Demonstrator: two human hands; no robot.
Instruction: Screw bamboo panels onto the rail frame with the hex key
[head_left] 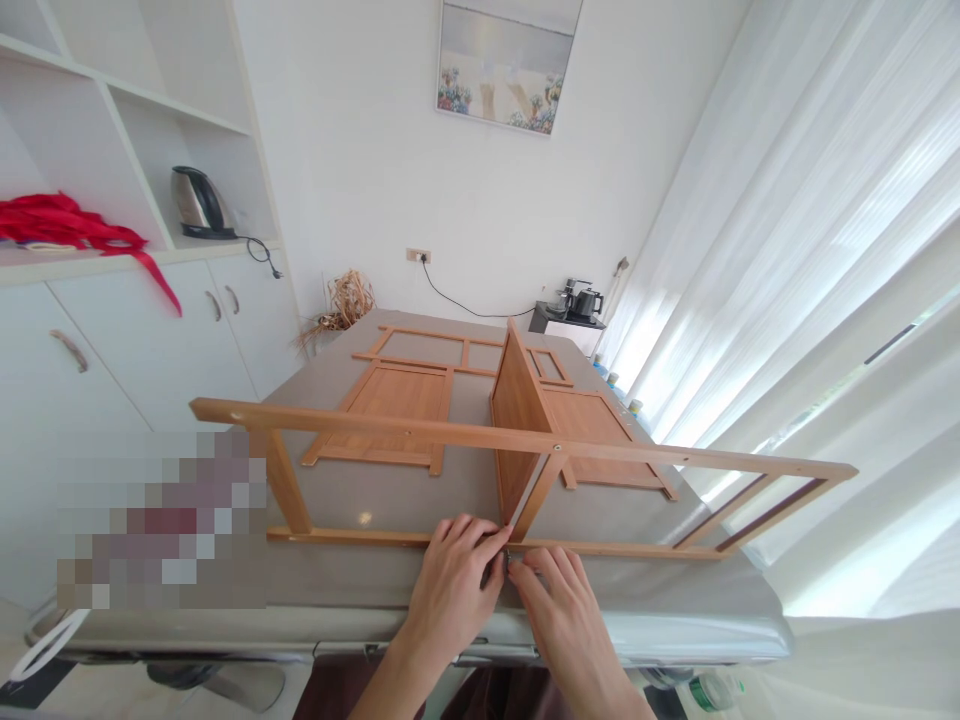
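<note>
A long wooden frame stands on its edge across the near part of the table. An upright wooden panel runs back from its middle crosspiece. My left hand is closed around the lower rail where the panel meets it, thumb near the joint. Close beside it, my right hand pinches at a small metal fastener at the lower rail. The fingers partly cover the fastener, so its exact shape is hidden.
Two slatless wooden panels, one left and one right, lie flat behind the frame on the grey table. Farther back lies an open wooden frame. White curtains hang at right; cabinets stand at left.
</note>
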